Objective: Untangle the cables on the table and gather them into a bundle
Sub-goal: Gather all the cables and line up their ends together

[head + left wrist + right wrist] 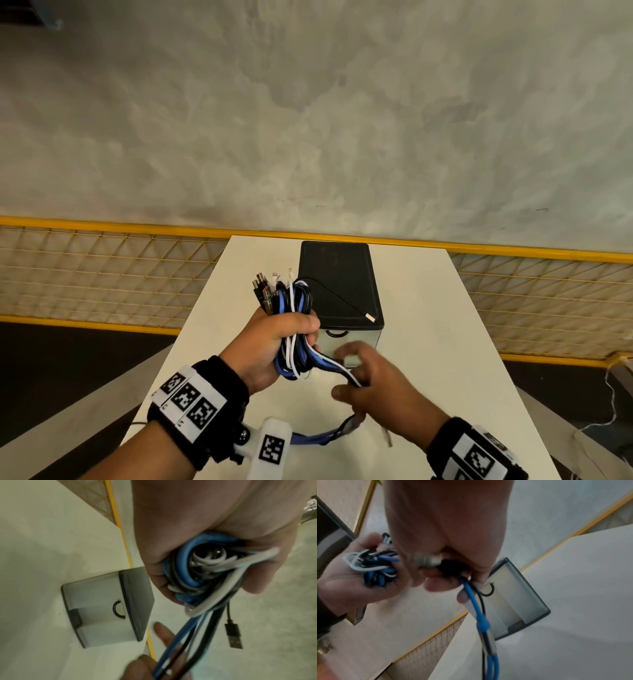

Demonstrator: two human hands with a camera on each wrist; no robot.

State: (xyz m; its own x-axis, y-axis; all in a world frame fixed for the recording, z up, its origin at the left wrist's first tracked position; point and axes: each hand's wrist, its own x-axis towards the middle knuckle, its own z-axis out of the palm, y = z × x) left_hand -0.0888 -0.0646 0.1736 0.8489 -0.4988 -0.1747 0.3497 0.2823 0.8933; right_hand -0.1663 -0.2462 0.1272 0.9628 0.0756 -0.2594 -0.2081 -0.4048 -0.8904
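L hand, centre of the head view, is fisted tight round the cable bundle: blue, white & black loops, w/ plugs sticking up above the fist toward the top of the frame. R hand, lower right of it, curls fingers & thumb round the loose cable tails running out of the bundle; a blue tail hangs below that hand. Both hands held above the white table. Black-lidded box sits on the table just behind the hands; one thin black cable end lies on its lid.
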